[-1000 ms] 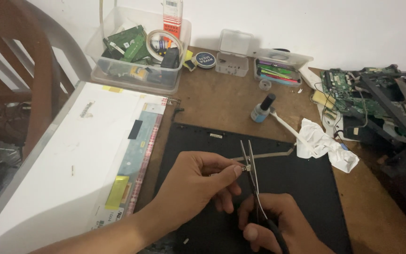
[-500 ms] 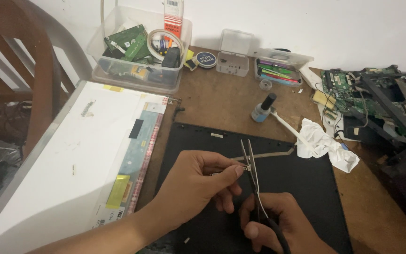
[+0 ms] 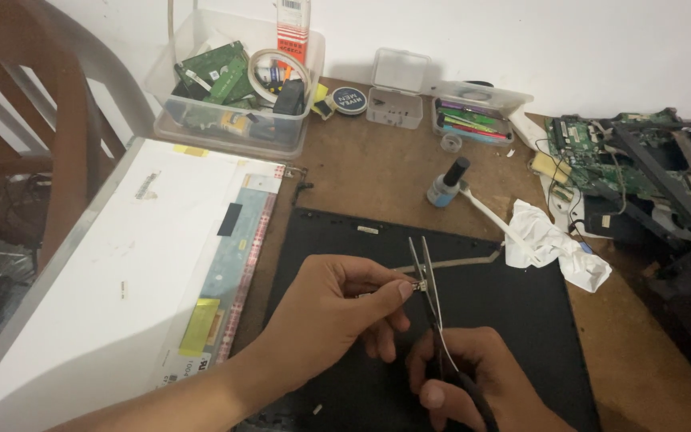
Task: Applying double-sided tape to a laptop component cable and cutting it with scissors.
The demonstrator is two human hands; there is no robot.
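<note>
Lower centre of frame: left hand (image 3: 325, 308) pinches small connector (image 3: 421, 285); right hand (image 3: 473, 384) grips scissors (image 3: 429, 280), blades slightly parted, over black panel (image 3: 513, 320).

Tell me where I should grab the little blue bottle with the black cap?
Probably around the blue bottle at its rounded body, coming from the front, the near side. It stands upright, the black cap is narrow, and a white stick lies close on its right, so that side is crowded.

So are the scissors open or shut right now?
Open. The scissors show two separate blades spread in a narrow V, with the small connector pinched by the left hand sitting between them.
</note>
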